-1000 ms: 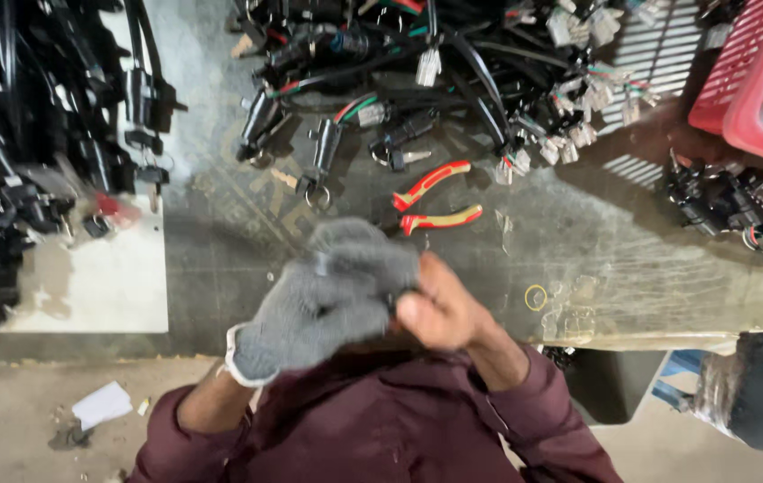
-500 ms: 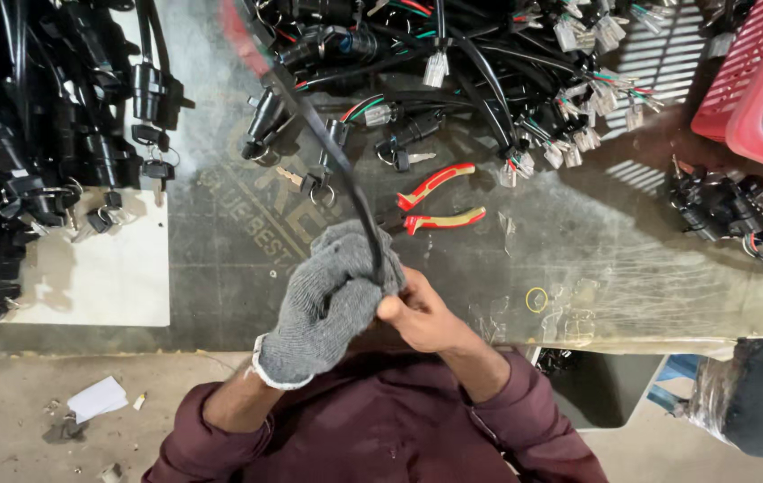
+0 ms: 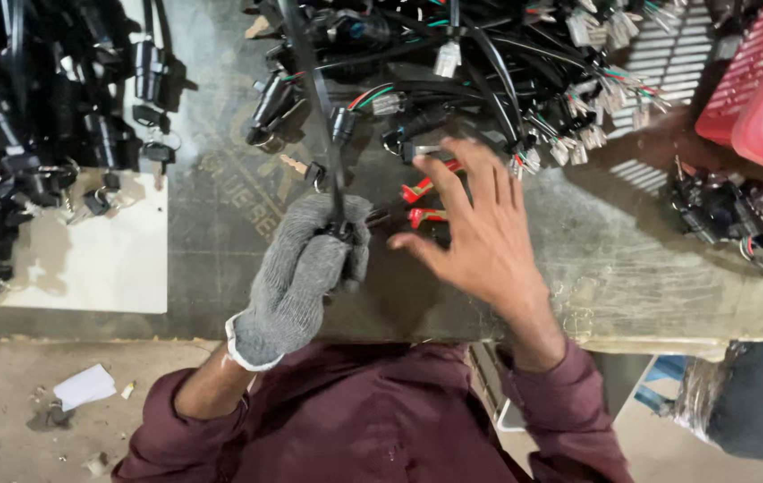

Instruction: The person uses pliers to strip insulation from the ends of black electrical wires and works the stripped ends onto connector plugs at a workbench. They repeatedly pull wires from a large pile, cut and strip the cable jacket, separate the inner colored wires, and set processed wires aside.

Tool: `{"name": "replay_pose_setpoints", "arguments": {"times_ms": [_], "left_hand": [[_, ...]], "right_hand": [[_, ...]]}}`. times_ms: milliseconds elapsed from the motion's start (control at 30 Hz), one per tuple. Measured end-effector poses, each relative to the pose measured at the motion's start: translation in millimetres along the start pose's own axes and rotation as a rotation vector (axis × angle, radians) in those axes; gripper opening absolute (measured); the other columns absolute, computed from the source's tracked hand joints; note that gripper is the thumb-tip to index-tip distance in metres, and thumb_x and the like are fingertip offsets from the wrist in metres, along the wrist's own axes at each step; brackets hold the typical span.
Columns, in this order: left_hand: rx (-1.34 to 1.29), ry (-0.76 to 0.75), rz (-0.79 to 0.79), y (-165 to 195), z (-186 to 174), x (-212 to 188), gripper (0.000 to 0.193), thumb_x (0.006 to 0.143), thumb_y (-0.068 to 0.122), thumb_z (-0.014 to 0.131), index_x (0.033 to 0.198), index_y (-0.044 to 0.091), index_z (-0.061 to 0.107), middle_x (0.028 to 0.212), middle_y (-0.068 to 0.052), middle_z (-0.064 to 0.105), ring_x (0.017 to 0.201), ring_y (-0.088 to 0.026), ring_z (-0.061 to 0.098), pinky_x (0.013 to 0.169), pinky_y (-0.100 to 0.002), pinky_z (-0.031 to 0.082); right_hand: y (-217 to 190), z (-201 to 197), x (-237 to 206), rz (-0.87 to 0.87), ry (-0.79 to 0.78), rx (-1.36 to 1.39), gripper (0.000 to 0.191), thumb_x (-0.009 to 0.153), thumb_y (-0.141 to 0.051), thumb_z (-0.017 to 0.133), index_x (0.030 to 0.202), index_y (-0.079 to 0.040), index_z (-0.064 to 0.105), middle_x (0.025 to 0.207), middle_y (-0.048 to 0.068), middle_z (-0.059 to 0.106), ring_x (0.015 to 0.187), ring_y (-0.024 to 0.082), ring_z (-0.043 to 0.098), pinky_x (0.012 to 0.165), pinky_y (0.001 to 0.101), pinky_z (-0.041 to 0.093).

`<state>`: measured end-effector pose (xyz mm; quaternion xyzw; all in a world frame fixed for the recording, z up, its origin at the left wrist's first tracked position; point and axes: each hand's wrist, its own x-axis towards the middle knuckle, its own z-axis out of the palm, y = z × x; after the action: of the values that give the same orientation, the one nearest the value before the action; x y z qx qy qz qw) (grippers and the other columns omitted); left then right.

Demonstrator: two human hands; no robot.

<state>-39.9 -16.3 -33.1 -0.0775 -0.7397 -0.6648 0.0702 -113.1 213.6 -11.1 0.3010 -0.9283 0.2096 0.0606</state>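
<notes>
two hands work over a dark, worn workbench [image 3: 220, 250] near the middle of the frame. the left hand [image 3: 305, 273], in a grey knit glove, is closed in a fist around a black cable [image 3: 317, 98]; the cable rises straight up from the fist toward the top of the frame and joins a tangled heap of black wire harnesses [image 3: 489, 72] with white connectors and coloured leads across the upper middle. the right hand [image 3: 480, 228] is bare, spread wide with fingers apart, holding nothing; it hovers just right of the gloved fist, its fingertips over a pair of red-handled cutters [image 3: 424, 201] lying on the bench. whether the fingers touch the cutters cannot be told.

at the left edge a second pile of black switch parts [image 3: 33, 143] spills onto a white sheet [image 3: 104, 268] lying on the bench. a red plastic crate [image 3: 757, 89] sits in the upper right corner, and below it a small cluster of black parts [image 3: 721, 210] rests near the right edge. both forearms wear maroon sleeves [image 3: 364, 420], filling the lower middle. on the concrete floor at the lower left lies a scrap of white paper [image 3: 84, 386].
</notes>
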Motion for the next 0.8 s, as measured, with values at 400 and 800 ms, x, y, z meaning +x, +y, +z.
{"name": "replay_pose_setpoints", "arguments": {"times_ms": [400, 800], "left_hand": [[-0.211, -0.311, -0.193, 42.4, -3.8, 19.8, 0.026, 0.109, 0.015, 0.055, 0.133, 0.005, 0.058, 0.109, -0.001, 0.060, 0.091, -0.008, 0.057, 0.081, -0.025, 0.052], [-0.067, -0.396, -0.216, 70.4, -1.6, 12.2, 0.075, 0.105, 0.020, 0.064, 0.161, -0.004, 0.020, 0.143, -0.020, 0.060, 0.133, -0.030, 0.065, 0.113, -0.039, 0.047]], "right_hand": [[15.5, 12.4, -24.8, 0.470, 0.023, 1.323, 0.022, 0.098, -0.025, 0.065, 0.114, -0.011, 0.064, 0.107, 0.002, 0.067, 0.098, 0.020, 0.062, 0.089, 0.0326, 0.049], [-11.2, 10.5, -3.6, -0.067, 0.110, 0.189, 0.032, 0.079, -0.020, 0.089, 0.086, -0.008, 0.061, 0.086, 0.006, 0.067, 0.085, 0.028, 0.070, 0.069, 0.0396, 0.054]]}}
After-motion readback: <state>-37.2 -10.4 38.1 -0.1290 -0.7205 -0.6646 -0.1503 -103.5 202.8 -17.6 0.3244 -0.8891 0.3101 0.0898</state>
